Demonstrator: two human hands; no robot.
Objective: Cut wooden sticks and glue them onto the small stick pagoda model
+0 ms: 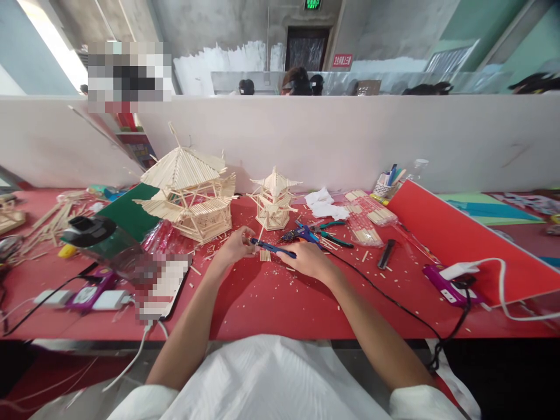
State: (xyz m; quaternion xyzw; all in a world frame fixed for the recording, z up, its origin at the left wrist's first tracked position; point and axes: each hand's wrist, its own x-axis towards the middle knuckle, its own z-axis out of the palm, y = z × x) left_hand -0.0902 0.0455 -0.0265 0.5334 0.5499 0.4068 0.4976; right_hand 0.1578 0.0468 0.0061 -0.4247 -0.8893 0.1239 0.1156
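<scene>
In the right hand's [308, 261] grip was a blue tool [272, 248].
It pointed longways toward the left hand [237, 246], whose hold was unclear.

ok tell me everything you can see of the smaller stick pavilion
The smaller stick pavilion looks like pale wood: a pointed roof with spread corners, a lower roof tier, and open lattice walls on a many-sided base. It stands upright on the red table, right of the larger pavilion. Only the table visibly touches it.
</scene>
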